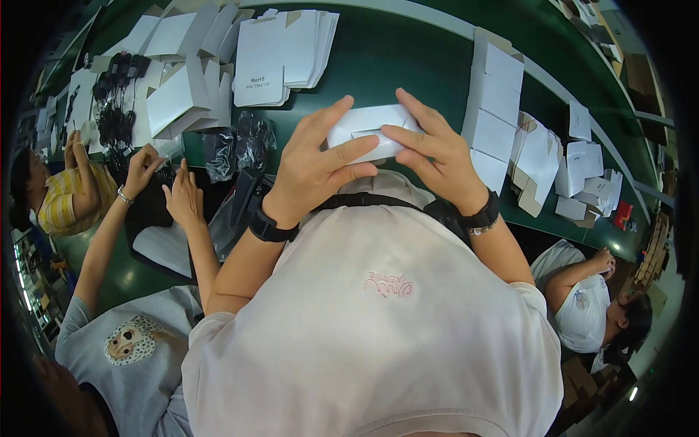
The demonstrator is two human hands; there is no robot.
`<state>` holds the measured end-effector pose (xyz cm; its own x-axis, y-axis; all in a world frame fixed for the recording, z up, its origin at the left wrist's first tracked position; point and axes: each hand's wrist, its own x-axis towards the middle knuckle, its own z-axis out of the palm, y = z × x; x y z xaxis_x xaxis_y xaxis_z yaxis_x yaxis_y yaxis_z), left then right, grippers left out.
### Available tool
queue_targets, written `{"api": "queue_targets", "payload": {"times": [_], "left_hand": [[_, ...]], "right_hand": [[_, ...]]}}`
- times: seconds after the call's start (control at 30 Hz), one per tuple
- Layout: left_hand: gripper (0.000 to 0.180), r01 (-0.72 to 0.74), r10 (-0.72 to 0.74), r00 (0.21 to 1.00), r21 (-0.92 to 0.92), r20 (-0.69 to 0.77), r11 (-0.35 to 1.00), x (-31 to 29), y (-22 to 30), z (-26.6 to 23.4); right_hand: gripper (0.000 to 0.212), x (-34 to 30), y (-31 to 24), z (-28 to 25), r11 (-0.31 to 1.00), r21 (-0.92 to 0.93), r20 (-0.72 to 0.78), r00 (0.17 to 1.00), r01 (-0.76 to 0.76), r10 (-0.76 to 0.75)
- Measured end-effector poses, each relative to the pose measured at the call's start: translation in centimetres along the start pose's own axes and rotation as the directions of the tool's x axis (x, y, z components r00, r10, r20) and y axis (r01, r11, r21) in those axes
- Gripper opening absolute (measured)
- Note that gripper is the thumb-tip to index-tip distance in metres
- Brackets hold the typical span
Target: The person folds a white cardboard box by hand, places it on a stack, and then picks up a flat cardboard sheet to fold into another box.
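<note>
Between my two hands is a small white cardboard box (371, 116), held just beyond my chest at the near side of the green table (393, 58). My left hand (309, 156) grips its left end, with the index finger stretched along the near side and the thumb beneath. Around the right end is my right hand (440, 153), its index fingertip pressing by a flap or slot in the box's near face. What the box contains is hidden.
Flat white carton blanks (284, 54) lie far left of centre, beside white boxes (178, 98). Bagged black cables (255, 138) sit near my left arm. A row of white boxes (495, 109) stands right. A co-worker's hand (186, 197) works close on my left.
</note>
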<state>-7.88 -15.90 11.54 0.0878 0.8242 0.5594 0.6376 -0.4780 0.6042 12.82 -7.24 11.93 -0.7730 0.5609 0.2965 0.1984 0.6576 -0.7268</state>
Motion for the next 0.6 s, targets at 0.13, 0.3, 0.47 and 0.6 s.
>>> {"api": "queue_targets", "payload": {"times": [0.13, 0.3, 0.47, 0.6], "left_hand": [[0.039, -0.010, 0.010, 1.000, -0.021, 0.014, 1.000, 0.3, 0.4, -0.3], [0.032, 0.022, -0.023, 0.999, -0.053, -0.024, 0.998, 0.6, 0.8, 0.1], [0.049, 0.052, -0.083, 0.947, -0.105, -0.309, 0.993, 1.5, 0.4, 1.3], [0.050, -0.029, -0.044, 0.926, -0.187, -0.376, 0.982, 3.1, 0.0, 0.5]], "right_hand": [[0.051, 0.2, 0.3, 0.3, 0.997, 0.066, 0.029, 0.998, 0.047, -0.049], [0.075, 1.5, -1.0, 0.5, 0.836, 0.498, -0.025, 0.960, -0.231, 0.280], [0.079, 2.9, -2.1, 0.8, 0.930, 0.343, -0.159, 0.968, -0.132, 0.196], [0.080, 4.6, -2.5, 0.7, 0.947, 0.315, -0.248, 0.959, -0.056, 0.139]]}}
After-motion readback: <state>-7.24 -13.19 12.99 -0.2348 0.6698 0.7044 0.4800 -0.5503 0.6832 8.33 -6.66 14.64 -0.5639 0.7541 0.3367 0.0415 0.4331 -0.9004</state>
